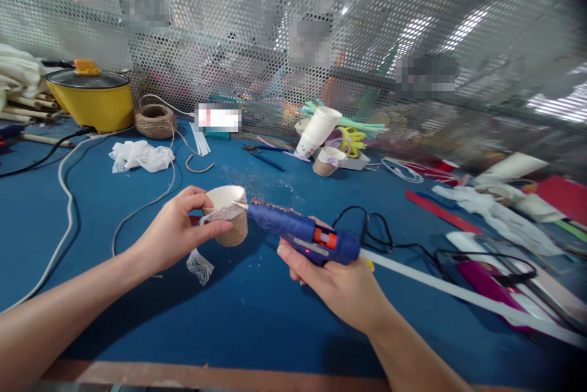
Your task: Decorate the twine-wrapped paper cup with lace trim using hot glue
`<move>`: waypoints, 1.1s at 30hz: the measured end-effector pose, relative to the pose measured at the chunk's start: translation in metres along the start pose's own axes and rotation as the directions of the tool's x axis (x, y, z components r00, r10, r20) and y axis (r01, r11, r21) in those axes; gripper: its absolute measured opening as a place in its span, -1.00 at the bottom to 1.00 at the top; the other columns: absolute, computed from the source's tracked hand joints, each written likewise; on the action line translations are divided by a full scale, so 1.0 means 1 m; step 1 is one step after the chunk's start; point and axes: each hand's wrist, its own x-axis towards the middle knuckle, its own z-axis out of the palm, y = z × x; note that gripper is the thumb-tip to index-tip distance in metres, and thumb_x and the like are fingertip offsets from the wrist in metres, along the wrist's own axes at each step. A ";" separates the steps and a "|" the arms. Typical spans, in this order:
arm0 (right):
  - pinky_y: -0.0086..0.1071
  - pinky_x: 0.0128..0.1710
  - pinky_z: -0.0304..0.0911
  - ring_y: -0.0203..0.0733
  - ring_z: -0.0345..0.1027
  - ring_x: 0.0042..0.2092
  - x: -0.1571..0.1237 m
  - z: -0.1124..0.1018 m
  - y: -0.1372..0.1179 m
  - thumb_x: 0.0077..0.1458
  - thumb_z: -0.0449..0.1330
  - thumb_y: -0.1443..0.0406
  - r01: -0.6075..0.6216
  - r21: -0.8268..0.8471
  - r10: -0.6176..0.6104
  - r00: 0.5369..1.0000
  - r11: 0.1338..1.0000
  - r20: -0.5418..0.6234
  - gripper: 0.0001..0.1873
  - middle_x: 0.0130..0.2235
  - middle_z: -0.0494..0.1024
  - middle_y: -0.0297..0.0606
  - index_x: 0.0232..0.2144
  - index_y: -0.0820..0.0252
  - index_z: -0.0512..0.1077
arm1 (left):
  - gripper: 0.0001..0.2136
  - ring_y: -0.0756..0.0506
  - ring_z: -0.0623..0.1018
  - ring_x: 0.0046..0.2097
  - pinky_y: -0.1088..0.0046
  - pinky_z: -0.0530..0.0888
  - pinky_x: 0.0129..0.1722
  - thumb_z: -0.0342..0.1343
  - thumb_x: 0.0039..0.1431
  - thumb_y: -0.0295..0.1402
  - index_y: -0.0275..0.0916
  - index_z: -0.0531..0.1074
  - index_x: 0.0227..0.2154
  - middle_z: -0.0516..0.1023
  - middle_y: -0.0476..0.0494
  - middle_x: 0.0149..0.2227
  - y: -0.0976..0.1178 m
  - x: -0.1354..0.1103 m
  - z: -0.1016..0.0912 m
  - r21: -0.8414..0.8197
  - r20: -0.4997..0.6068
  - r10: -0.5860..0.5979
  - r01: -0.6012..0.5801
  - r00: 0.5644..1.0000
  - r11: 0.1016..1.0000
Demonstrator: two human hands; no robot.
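My left hand grips a small paper cup whose outside is wrapped in brown twine, thumb in front and fingers at the rim. A strip of white lace ribbon lies round the cup's upper part, and its loose end hangs below my hand. In my right hand is a blue glue gun, held level with a small red light lit on its side. The metal nozzle points left and meets or nearly meets the lace near the rim. A long white glue stick sticks out of the gun's back.
Behind stand a yellow electric pot, a twine roll, stacked paper cups and another twine-wrapped cup. Pliers and crumpled white cloth lie nearer. Black cable and craft scraps spread at right; perforated metal panel closes the back.
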 end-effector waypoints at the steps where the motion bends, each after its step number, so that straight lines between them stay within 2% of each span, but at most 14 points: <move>1: -0.38 -0.51 0.30 -0.24 0.35 -0.52 0.000 0.000 0.000 0.07 0.12 0.04 0.001 -0.001 -0.001 1.000 1.000 0.009 -0.70 -0.55 0.47 -0.30 -0.42 0.15 0.38 | -0.72 -0.03 0.40 -0.32 0.50 0.43 -0.45 0.22 -0.09 -0.14 -0.27 0.35 -0.57 0.35 -0.09 -0.30 0.000 0.000 0.000 0.000 0.000 0.000 0.000 1.000 1.000; 8: -0.42 -0.59 0.24 -0.26 0.32 -0.56 -0.002 0.001 0.005 0.08 0.10 0.02 0.006 -0.034 -0.007 0.999 0.999 -0.035 -0.67 -0.61 0.42 -0.33 -0.44 0.14 0.42 | -0.73 -0.04 0.42 -0.30 0.46 0.45 -0.41 0.22 -0.10 -0.15 -0.26 0.36 -0.58 0.35 -0.09 -0.28 0.001 -0.001 0.000 0.015 -0.016 -0.003 0.003 1.000 1.000; 13: -0.41 -0.54 0.30 -0.21 0.39 -0.49 -0.003 0.002 0.007 0.06 0.12 0.00 -0.023 -0.028 0.022 1.000 0.999 -0.016 -0.65 -0.57 0.45 -0.31 -0.39 0.16 0.42 | -0.73 -0.04 0.42 -0.29 0.46 0.45 -0.40 0.22 -0.10 -0.15 -0.26 0.37 -0.57 0.34 -0.10 -0.27 0.000 0.000 -0.001 0.024 -0.012 -0.005 0.005 1.000 1.000; 24: -0.41 -0.59 0.25 -0.26 0.33 -0.58 0.001 -0.001 0.003 0.08 0.13 0.05 0.020 0.001 -0.020 1.000 1.000 -0.003 -0.69 -0.65 0.42 -0.34 -0.50 0.14 0.42 | -0.74 -0.05 0.42 -0.28 0.42 0.47 -0.37 0.23 -0.10 -0.17 -0.26 0.36 -0.58 0.36 -0.10 -0.27 0.003 -0.001 0.000 0.023 -0.019 0.016 -0.015 1.000 1.000; 30: -0.42 -0.59 0.28 -0.31 0.31 -0.62 0.001 -0.002 0.004 0.09 0.13 0.06 -0.045 0.104 0.041 0.998 0.994 0.042 -0.67 -0.65 0.42 -0.34 -0.50 0.20 0.41 | -0.75 -0.05 0.43 -0.29 0.45 0.46 -0.39 0.23 -0.08 -0.19 -0.27 0.36 -0.57 0.35 -0.09 -0.28 0.001 0.000 -0.001 -0.015 -0.004 0.013 -0.013 1.000 1.000; 33: -0.43 -0.61 0.26 -0.32 0.29 -0.63 0.002 -0.003 0.003 0.05 0.17 0.05 -0.111 0.176 0.109 0.994 0.978 0.019 -0.66 -0.66 0.41 -0.35 -0.47 0.22 0.43 | -0.73 -0.04 0.41 -0.33 0.46 0.43 -0.42 0.23 -0.08 -0.19 -0.27 0.34 -0.58 0.37 -0.09 -0.32 0.000 0.000 -0.001 -0.039 0.038 -0.001 0.002 0.999 0.999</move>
